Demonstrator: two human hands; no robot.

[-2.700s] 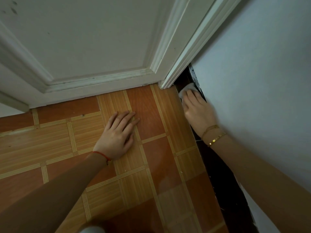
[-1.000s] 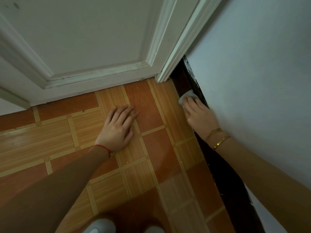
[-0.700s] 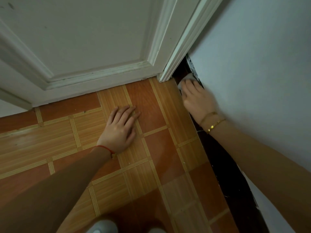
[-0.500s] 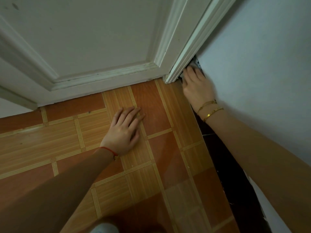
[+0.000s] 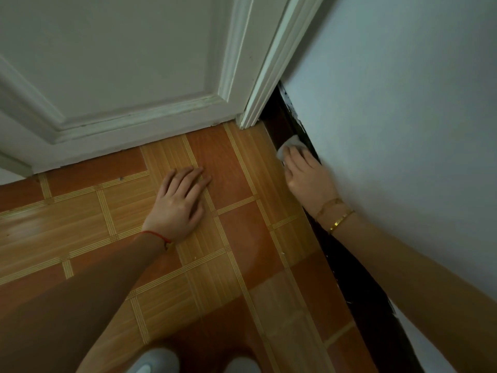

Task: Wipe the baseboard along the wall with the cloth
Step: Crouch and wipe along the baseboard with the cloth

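Observation:
A dark baseboard [image 5: 279, 117] runs along the foot of the pale wall [image 5: 403, 103] on the right, from the door frame toward me. My right hand [image 5: 306, 179] presses a small white cloth [image 5: 289, 146] flat against the baseboard, a short way from the door frame. Only the cloth's far edge shows past my fingertips. My left hand [image 5: 180, 203] lies flat on the tiled floor [image 5: 242, 238], palm down, fingers straight.
A white panelled door [image 5: 121, 63] and its frame [image 5: 269, 76] close off the far side. My two light shoes [image 5: 150, 362] show at the bottom edge. Orange and tan tiles cover the floor between the door and me.
My right hand has slid the cloth back along the baseboard, away from the door frame corner toward me. My left hand has stayed flat on the floor.

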